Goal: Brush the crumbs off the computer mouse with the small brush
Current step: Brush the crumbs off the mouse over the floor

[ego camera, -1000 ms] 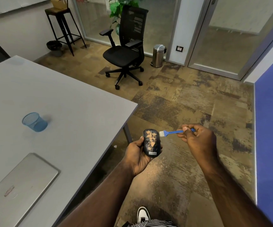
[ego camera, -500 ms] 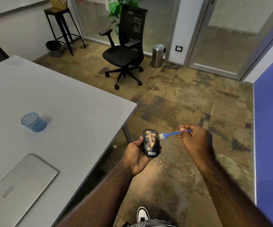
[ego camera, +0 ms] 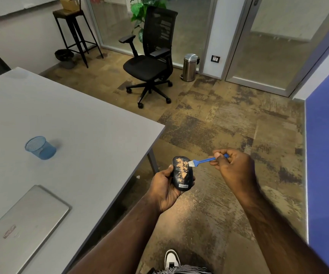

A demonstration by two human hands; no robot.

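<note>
The fingertips (ego camera: 218,155) of the right hand (ego camera: 233,169) pinch the rear end of the small brush (ego camera: 205,160), a thin blue stick with pale bristles; the thumb presses on top of the handle and the other fingers curl beneath it, so the grip is closed tight on the brush; its bristle head rests against the upper right edge of the computer mouse (ego camera: 182,174), touching the orange crumbs (ego camera: 182,165) there. The left hand (ego camera: 166,188) cups the mouse from below and from its left side, thumb along the left flank, fingertips showing just past the right flank, clasped firmly around the body; the mouse is black, held upright-ish with its top face toward the camera, a small label at its lower end (it reads Lenovo); the crumbs lie in a patch across the upper half and trail down the middle. Both hands hang in the air over the mottled brown carpet (ego camera: 228,125), just off the corner of the grey table (ego camera: 80,135); pale dust speckles the carpet beneath the mouse. On the table stand a blue mesh cup (ego camera: 40,147) and, nearer the camera, a closed silver laptop (ego camera: 19,226), well apart from each other. Farther off are a black office chair (ego camera: 151,62), a steel pedal bin (ego camera: 189,67) beside the glass partition, and a tall dark stool (ego camera: 74,34); a white shoe (ego camera: 171,258) shows at the bottom edge.
</note>
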